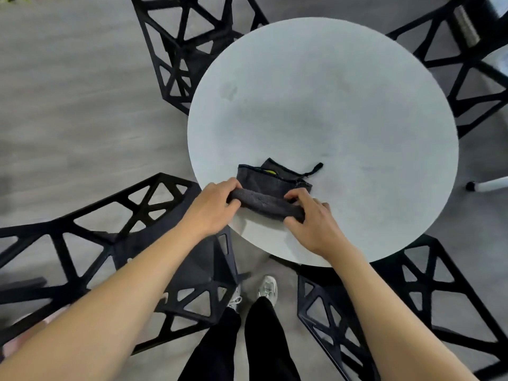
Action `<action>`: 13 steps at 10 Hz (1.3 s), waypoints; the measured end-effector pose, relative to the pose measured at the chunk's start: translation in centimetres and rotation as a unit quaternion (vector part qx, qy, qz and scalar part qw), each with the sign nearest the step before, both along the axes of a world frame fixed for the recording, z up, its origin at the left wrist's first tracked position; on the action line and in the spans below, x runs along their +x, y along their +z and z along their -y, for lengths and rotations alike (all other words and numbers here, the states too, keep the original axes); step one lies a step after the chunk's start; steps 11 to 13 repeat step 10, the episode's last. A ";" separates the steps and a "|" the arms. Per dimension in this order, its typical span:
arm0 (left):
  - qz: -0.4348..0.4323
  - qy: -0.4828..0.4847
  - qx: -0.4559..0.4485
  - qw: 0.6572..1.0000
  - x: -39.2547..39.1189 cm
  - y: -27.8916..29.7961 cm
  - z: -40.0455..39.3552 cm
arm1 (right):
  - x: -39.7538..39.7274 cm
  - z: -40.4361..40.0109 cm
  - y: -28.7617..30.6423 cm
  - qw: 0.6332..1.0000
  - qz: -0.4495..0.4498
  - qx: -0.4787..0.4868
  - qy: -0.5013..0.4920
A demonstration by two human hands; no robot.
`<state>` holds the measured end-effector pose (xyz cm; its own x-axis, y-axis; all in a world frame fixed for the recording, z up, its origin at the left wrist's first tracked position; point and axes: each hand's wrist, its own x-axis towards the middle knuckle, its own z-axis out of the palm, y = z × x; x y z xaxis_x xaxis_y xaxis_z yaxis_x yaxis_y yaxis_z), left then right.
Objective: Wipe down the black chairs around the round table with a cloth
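Both hands, left [211, 207] & right [310, 224], grip rolled cloth [265, 203] on table [330, 105]; fingertips hidden under roll.

The cloth [270, 188] lies on the table [330, 105] near its six o'clock edge. Chairs ring the table: one at eleven o'clock [187, 45], one at two [467, 72], one at eight [110, 237], one at five [398, 298].
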<state>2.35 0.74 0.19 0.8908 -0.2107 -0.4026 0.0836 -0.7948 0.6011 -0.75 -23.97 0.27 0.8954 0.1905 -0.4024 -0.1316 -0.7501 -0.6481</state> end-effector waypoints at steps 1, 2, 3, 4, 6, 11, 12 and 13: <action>0.020 0.023 0.004 1.000 2.9 0.4 0.7 | 1.8 0.9 0.7 0.994 0.018 0.039 -0.103; 0.082 0.072 0.026 0.994 5.0 -0.2 2.0 | 3.7 1.2 -0.7 0.976 0.111 -0.049 -0.179; 0.175 0.118 0.070 0.975 4.9 -1.0 3.3 | 4.3 0.7 -2.4 0.943 0.225 -0.194 -0.150; 0.303 0.032 0.143 0.942 2.7 -2.3 4.1 | 3.0 -0.5 -3.6 0.937 0.311 -0.149 -0.050; 0.136 -0.076 0.158 0.975 -0.5 -5.1 3.7 | 0.8 -0.8 -6.0 0.968 0.193 -0.163 0.003; 0.078 -0.110 0.197 0.971 -0.2 -1.8 4.2 | 0.5 -1.1 -3.1 0.980 0.132 -0.151 -0.004; 0.078 -0.110 0.197 0.971 -0.2 -1.8 4.2 | 0.5 -1.1 -3.1 0.980 0.132 -0.151 -0.004; 0.078 -0.110 0.197 0.971 -0.2 -1.8 4.2 | 0.5 -1.1 -3.1 0.980 0.132 -0.151 -0.004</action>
